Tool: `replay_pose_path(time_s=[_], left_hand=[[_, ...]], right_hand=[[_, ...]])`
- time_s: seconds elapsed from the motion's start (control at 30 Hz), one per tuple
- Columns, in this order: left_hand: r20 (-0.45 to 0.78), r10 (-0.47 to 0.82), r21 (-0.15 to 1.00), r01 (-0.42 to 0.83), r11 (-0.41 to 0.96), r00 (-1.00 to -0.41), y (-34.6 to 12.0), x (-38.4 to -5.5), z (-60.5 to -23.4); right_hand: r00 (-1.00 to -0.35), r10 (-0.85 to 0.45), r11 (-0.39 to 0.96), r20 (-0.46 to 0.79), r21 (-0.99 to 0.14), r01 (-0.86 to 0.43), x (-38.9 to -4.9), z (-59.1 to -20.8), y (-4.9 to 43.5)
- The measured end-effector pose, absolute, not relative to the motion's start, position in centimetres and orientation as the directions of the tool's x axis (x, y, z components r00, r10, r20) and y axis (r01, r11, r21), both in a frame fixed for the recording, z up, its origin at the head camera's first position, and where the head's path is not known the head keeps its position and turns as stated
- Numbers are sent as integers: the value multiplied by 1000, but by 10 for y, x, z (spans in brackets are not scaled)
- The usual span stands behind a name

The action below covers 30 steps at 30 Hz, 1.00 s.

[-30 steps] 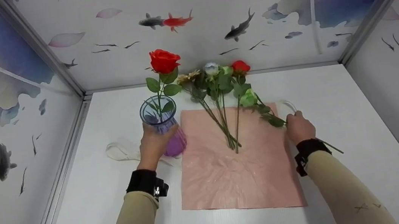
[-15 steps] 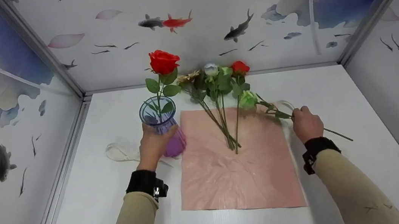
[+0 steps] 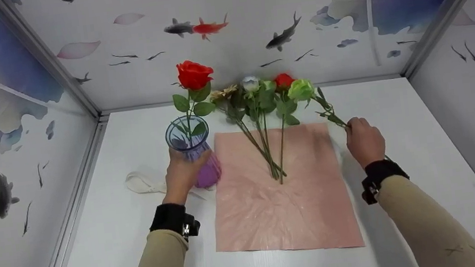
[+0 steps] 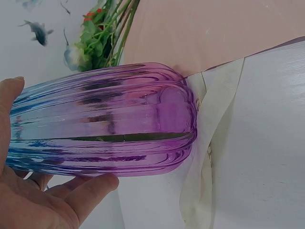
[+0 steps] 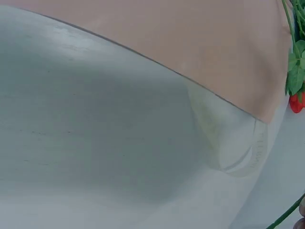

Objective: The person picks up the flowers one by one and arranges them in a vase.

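My left hand (image 3: 182,175) grips a ribbed glass vase (image 4: 114,121), blue at the rim and purple at the base. Standing in that vase is a red rose (image 3: 195,75); its stem shows through the glass in the left wrist view. On the right, my right hand (image 3: 365,141) pinches the stem of a green flower (image 3: 301,89), whose bloom points up and to the left. Between the hands, several flower stems (image 3: 266,148) lie across pink wrapping paper (image 3: 284,218), with white, brown and red (image 3: 284,80) blooms at the far end.
A cream ribbon (image 3: 144,182) lies left of the paper and runs beneath the vase in the left wrist view. Its other end (image 5: 248,157) loops out past the paper's right edge. A printed wall (image 3: 245,51) stands behind the white table (image 3: 96,241).
My right hand has drawn the green flower to the right and lifted it, so its bloom has risen off the paper. The left hand and vase stay in place.
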<state>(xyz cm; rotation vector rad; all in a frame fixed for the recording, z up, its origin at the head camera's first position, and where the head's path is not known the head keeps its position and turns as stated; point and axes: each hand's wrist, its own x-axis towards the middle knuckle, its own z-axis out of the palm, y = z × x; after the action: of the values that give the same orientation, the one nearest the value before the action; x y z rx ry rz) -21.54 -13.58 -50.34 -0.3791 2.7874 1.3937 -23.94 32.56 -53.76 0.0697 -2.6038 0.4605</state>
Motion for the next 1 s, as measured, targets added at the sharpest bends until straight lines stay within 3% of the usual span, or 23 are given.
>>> replay_pose_path(time_s=[0.53, 0.87, 1.0], left_hand=[[-101, -205, 803, -202, 560, -974, -136, -212, -502], [-109, -209, 809, -209, 550, -972, -136, -214, -502], [-103, -207, 810, -203, 550, -973, -136, -213, -502]], right_hand=[[-812, 170, 847, 559, -503, -169, -252, -505, 304], [-796, 292, 705, 530, -682, -195, -256, -487, 294], [-832, 343, 628, 435, -765, -141, -256, -479, 292]])
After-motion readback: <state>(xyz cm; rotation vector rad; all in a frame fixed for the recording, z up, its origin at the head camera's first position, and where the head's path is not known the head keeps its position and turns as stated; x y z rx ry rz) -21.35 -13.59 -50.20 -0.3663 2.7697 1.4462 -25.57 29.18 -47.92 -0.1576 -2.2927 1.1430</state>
